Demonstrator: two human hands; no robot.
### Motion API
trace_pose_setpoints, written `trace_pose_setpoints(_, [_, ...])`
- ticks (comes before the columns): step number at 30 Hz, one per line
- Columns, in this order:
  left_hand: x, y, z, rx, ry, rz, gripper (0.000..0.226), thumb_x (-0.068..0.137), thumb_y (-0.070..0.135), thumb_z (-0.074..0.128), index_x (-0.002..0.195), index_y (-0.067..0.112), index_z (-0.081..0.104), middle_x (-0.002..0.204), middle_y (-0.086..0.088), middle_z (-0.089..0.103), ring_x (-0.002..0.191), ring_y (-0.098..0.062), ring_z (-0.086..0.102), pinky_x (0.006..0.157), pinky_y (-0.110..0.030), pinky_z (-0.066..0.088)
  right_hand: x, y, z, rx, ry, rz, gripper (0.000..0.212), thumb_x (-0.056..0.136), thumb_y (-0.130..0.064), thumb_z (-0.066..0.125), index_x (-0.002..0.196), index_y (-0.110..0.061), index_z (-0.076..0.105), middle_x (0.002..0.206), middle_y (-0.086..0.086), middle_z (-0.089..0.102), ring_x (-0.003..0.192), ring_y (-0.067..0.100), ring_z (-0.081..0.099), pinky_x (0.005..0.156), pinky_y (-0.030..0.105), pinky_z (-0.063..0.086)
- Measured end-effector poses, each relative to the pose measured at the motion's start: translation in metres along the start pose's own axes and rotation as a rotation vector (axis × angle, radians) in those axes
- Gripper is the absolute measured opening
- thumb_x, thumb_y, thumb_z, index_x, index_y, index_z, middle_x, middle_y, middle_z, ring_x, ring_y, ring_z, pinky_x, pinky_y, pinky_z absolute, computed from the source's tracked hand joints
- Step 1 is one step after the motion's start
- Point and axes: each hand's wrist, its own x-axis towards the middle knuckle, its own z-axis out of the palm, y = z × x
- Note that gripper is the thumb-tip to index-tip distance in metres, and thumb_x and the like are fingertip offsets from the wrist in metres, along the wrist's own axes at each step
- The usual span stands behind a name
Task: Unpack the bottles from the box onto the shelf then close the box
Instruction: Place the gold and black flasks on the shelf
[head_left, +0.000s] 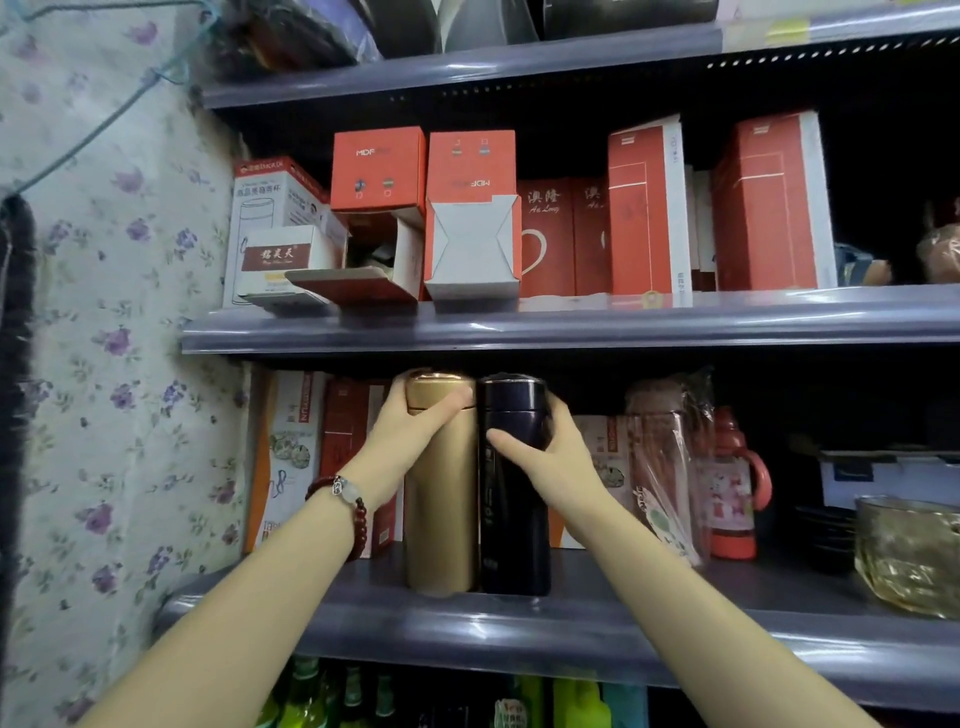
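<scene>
Both of my forearms reach up from the bottom edge toward the grey metal shelf, the left wrist wearing a dark red bead bracelet. My left hand wraps the tall matte gold metal bottle near its cap, fingers curled behind it at 9 o'clock and the thumb laid across its front. My right hand clasps the tall dark navy metal bottle, fingers curled round its side at 3 o'clock, thumb pressed on the front. Both bottles stand upright on the shelf, touching side by side, the navy one at 3 o'clock of the gold one. Behind them stand red and white cartons. At 3 o'clock of the navy bottle stands a plastic-wrapped clear tumbler, then a small red flask with a handle, and farther that way an amber glass bowl. On the shelf board at 12 o'clock sits an open orange cardboard box with its flap hanging down, beside a closed one. Green bottles show at 6 o'clock below.
</scene>
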Motion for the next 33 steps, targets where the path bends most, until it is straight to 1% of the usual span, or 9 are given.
trace_pose_setpoints(4, [-0.002,-0.026,-0.006,0.076,-0.178,-0.122,0.117,0.05,0.053,0.084,0.146,0.041,0.017,0.137,0.01,0.05,0.122,-0.011,0.052,0.111,-0.039,0.038,-0.002,0.009,0.002,0.078,-0.005,0.021,0.067,0.076,-0.033,0.077,0.134,-0.032,0.043,0.12,-0.01,0.063,0.11,0.008,0.061,0.101,0.039,0.049])
trace_pose_setpoints(6, [-0.009,-0.038,-0.007,0.039,-0.182,-0.145,0.117,0.053,0.048,0.084,0.147,0.04,0.014,0.137,0.011,0.048,0.123,-0.011,0.052,0.11,-0.038,0.039,-0.01,0.014,0.0,0.08,-0.013,0.005,0.063,0.079,-0.028,0.076,0.132,-0.033,0.043,0.12,-0.013,0.061,0.112,0.004,0.059,0.102,0.033,0.047])
trace_pose_setpoints(10, [-0.024,-0.053,-0.007,-0.09,-0.243,-0.209,0.094,0.065,0.03,0.08,0.143,0.036,0.027,0.129,0.004,0.057,0.109,-0.011,0.06,0.088,-0.029,0.05,-0.03,0.032,-0.002,0.028,-0.113,0.061,0.074,0.075,-0.023,0.079,0.136,-0.031,0.038,0.128,-0.01,0.058,0.114,0.002,0.057,0.099,0.025,0.045])
trace_pose_setpoints(13, [-0.034,-0.06,-0.014,-0.037,-0.364,-0.251,0.102,0.075,0.015,0.076,0.146,0.043,0.009,0.133,0.01,0.044,0.113,-0.009,0.051,0.095,-0.03,0.042,-0.036,0.039,-0.01,-0.023,-0.207,0.104,0.084,0.068,-0.015,0.079,0.138,-0.032,0.035,0.128,-0.009,0.058,0.117,0.006,0.056,0.102,0.031,0.045])
trace_pose_setpoints(16, [-0.039,-0.067,-0.022,-0.038,-0.369,-0.283,0.107,0.074,0.006,0.076,0.146,0.048,0.009,0.143,0.003,0.041,0.125,-0.018,0.048,0.107,-0.041,0.039,-0.033,0.038,-0.016,-0.07,-0.235,0.136,0.079,0.067,-0.008,0.077,0.129,-0.041,0.038,0.123,-0.012,0.059,0.115,0.005,0.056,0.101,0.03,0.045])
trace_pose_setpoints(20, [-0.036,-0.071,-0.021,0.044,-0.257,-0.243,0.108,0.067,0.014,0.083,0.144,0.049,0.015,0.147,-0.004,0.038,0.133,-0.023,0.042,0.11,-0.046,0.038,-0.03,0.04,-0.003,-0.135,-0.133,0.163,0.094,0.056,-0.026,0.082,0.137,-0.034,0.036,0.128,-0.009,0.058,0.117,0.012,0.057,0.103,0.038,0.047])
trace_pose_setpoints(25, [-0.027,-0.079,-0.02,0.077,-0.196,-0.256,0.115,0.053,0.032,0.088,0.14,0.054,0.016,0.15,-0.004,0.038,0.135,-0.023,0.04,0.11,-0.048,0.036,-0.026,0.037,0.017,-0.195,-0.066,0.168,0.091,0.074,-0.012,0.077,0.146,-0.023,0.023,0.119,-0.008,0.045,0.118,0.015,0.047,0.094,0.024,0.037])
trace_pose_setpoints(28, [-0.026,-0.083,-0.021,0.048,-0.216,-0.266,0.111,0.063,0.022,0.085,0.143,0.052,0.014,0.151,-0.003,0.037,0.137,-0.022,0.037,0.112,-0.048,0.034,-0.025,0.039,0.02,-0.216,-0.052,0.168,0.091,0.076,-0.013,0.076,0.147,-0.024,0.021,0.133,-0.001,0.049,0.122,0.021,0.048,0.09,0.022,0.037])
trace_pose_setpoints(33, [-0.029,-0.085,-0.022,0.051,-0.243,-0.284,0.112,0.054,0.035,0.086,0.137,0.06,0.016,0.15,-0.002,0.037,0.137,-0.023,0.037,0.111,-0.05,0.035,-0.026,0.042,0.021,-0.259,-0.055,0.198,0.095,0.077,-0.017,0.076,0.15,-0.025,0.015,0.14,0.005,0.049,0.124,0.025,0.051,0.094,0.024,0.039])
